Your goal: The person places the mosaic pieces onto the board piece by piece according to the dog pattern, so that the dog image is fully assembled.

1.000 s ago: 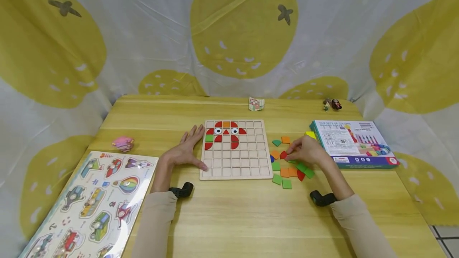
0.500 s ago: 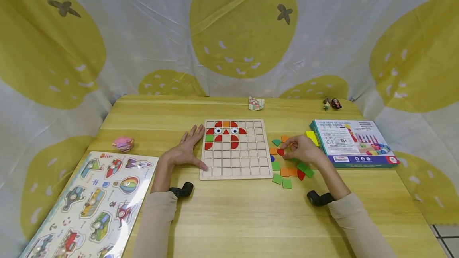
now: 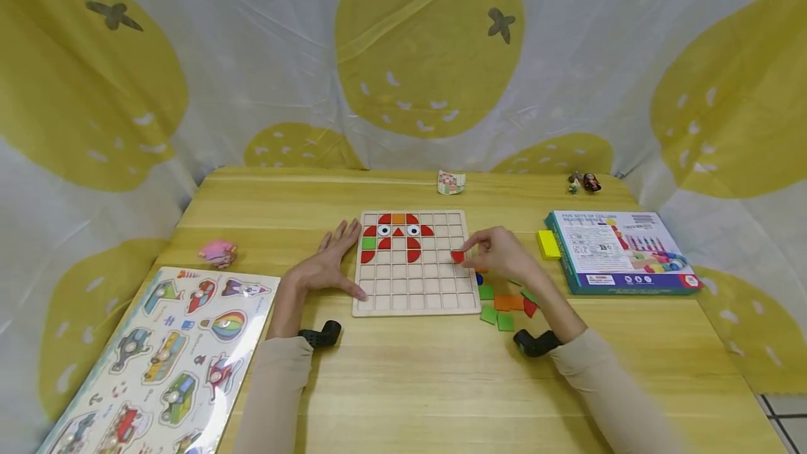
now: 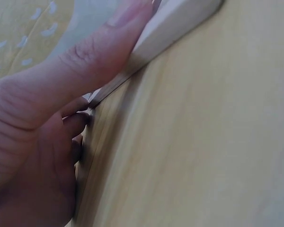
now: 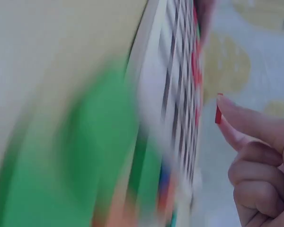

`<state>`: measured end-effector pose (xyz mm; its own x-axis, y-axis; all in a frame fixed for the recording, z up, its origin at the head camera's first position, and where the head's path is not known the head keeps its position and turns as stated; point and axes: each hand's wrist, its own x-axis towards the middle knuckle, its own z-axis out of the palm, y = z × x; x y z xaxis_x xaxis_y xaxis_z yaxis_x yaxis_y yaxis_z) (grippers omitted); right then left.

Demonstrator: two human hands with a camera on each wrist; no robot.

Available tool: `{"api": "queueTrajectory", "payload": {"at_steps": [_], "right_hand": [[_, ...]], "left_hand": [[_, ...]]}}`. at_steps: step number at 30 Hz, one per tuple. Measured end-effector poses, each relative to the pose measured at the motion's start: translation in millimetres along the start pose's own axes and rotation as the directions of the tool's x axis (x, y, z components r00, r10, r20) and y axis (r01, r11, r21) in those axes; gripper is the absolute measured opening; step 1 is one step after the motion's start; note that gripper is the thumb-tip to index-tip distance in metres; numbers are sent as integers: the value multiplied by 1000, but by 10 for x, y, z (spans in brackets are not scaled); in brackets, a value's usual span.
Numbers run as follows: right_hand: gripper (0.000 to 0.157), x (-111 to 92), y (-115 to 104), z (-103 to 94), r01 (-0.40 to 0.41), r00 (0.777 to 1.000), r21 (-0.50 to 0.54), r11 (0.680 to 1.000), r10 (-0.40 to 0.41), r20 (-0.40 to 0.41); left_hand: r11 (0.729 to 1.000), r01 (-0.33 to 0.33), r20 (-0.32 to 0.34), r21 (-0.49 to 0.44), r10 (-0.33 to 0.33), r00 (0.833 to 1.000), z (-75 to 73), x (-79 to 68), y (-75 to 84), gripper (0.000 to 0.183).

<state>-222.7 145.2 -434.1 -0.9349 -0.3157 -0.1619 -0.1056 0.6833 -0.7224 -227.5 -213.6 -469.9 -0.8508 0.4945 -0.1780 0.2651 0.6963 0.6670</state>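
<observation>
A wooden grid board [image 3: 416, 286] lies mid-table, with red, orange, green and eye-printed tiles set in its upper left cells. My left hand [image 3: 324, 266] rests at the board's left side, fingers spread, the thumb [image 4: 97, 56] on its near left edge. Between thumb and forefinger my right hand [image 3: 501, 252] pinches a red quarter-round tile [image 3: 457, 256], held above the board's right columns. The right wrist view shows that red tile [image 5: 218, 109] edge-on, apart from the board.
Loose green [image 3: 505, 321], orange [image 3: 502, 303] and red [image 3: 529, 307] tiles lie right of the board. Beyond them are a yellow block [image 3: 548, 245] and a boxed toy set [image 3: 624, 254]. A vehicle puzzle board [image 3: 170, 356] and a pink toy [image 3: 217, 253] lie left; a small patterned card [image 3: 450, 183] stands behind.
My right hand has lifted the red tile from the loose tiles and carried it left over the board's right side. The left hand has stayed in place.
</observation>
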Motion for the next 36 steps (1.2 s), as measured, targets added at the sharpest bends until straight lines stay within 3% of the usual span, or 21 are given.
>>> {"api": "queueTrajectory", "payload": {"at_steps": [6, 11, 18, 24, 36], "right_hand": [[19, 361, -629, 624, 10, 999, 92, 996, -14, 41], [19, 519, -787, 851, -46, 997, 28, 999, 47, -53], [20, 605, -737, 884, 16, 999, 65, 998, -13, -43], [19, 631, -720, 891, -16, 999, 75, 997, 19, -35], [19, 630, -691, 837, 15, 1000, 81, 997, -14, -2]], "left_hand": [[999, -28, -11, 31, 29, 1000, 2, 3, 29, 137], [999, -36, 12, 27, 36, 999, 25, 31, 39, 137], [1000, -10, -8, 16, 10, 1000, 17, 16, 27, 138], [1000, -21, -2, 4, 21, 1000, 51, 14, 10, 136], [1000, -2, -15, 3, 3, 1000, 8, -20, 14, 137]]}}
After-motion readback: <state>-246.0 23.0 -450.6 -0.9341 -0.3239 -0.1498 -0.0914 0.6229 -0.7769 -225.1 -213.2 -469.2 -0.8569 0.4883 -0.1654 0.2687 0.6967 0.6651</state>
